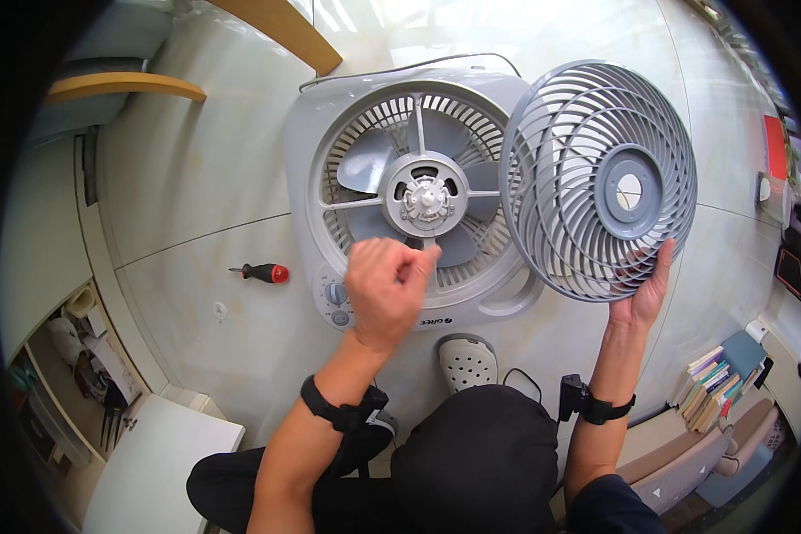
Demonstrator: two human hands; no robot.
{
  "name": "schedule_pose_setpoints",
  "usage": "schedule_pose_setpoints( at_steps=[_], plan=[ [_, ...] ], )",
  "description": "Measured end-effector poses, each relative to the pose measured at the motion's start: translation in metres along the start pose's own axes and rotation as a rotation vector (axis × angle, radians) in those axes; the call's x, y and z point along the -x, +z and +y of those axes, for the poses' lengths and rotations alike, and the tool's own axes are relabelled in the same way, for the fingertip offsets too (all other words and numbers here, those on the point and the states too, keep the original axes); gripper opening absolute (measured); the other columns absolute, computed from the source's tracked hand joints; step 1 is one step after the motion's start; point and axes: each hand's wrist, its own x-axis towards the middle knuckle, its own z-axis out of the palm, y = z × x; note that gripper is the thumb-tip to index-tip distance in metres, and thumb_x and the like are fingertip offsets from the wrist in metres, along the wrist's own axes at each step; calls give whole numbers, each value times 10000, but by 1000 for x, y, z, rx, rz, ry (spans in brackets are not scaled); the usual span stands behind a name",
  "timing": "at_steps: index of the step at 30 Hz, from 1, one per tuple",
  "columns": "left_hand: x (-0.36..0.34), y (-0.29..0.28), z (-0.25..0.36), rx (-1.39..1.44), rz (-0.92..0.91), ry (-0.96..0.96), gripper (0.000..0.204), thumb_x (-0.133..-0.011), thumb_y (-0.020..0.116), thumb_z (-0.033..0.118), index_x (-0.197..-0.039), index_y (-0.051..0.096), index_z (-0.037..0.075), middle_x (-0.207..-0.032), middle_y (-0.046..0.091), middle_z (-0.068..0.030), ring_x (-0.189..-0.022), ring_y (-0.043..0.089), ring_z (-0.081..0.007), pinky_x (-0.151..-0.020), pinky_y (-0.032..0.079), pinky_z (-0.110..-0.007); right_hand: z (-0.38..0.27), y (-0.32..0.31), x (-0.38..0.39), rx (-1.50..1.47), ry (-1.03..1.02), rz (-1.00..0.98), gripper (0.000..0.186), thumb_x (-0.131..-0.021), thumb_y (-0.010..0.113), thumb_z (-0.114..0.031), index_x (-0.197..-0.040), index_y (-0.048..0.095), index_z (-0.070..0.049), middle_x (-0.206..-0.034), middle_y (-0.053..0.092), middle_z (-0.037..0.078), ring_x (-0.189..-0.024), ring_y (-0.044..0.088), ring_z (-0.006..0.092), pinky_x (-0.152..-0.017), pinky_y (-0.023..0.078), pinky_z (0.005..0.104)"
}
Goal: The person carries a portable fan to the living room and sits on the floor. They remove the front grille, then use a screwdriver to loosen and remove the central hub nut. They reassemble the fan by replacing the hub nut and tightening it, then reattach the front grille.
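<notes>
A grey box fan (301, 178) lies flat on the floor before me, its face uncovered. Its blades (366, 162) and the bare motor hub (429, 198) show within the round frame. My left hand (387, 289) is over the fan's near edge, just below the hub, with its fingers curled closed; whatever they may pinch is too small or hidden to make out. On the right, my right hand (647, 295) grips the lower rim of a round grey fan grille (632, 227), which is tilted up beside the fan and overlaps its right edge.
A red-and-black screwdriver (262, 273) lies on the tiles left of the fan. The power cord (400, 68) runs behind it. Wooden chair legs (285, 31) stand at the far left. An open cabinet (165, 467) is near left; books (716, 383) are at right.
</notes>
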Motion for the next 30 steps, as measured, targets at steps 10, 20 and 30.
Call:
schedule_pose_setpoints(
  at_steps=[10, 20, 30],
  plan=[
    [-24, 8, -11, -99, -1, 10, 634, -838, 873, 234, -1401, 650, 47, -1119, 533, -110, -1015, 541, -283, -862, 474, -412, 22, 7, 5, -2, 15, -98, 299, -1039, 709, -389, -973, 707, -98, -788, 722, 0, -611, 645, 86, -526, 486, 229],
    [-33, 30, -21, -168, 95, 104, 463, -807, 890, 252, -1243, 789, 135, -966, 550, -47, -891, 532, -246, -854, 436, -391, 44, 14, 14, -8, 4, -99, 302, -1050, 702, -272, -1219, 659, -25, -970, 746, 33, -775, 690, 115, -693, 564, 270],
    [-19, 3, -13, 426, 217, -256, 415, -979, 713, 213, -1344, 694, 18, -1186, 634, -86, -1038, 607, -247, -918, 507, -351, 45, 45, 42, -98, 56, -185, 389, -1034, 726, -233, -1293, 633, 42, -1174, 739, 112, -1018, 727, 186, -902, 599, 342]
  ],
)
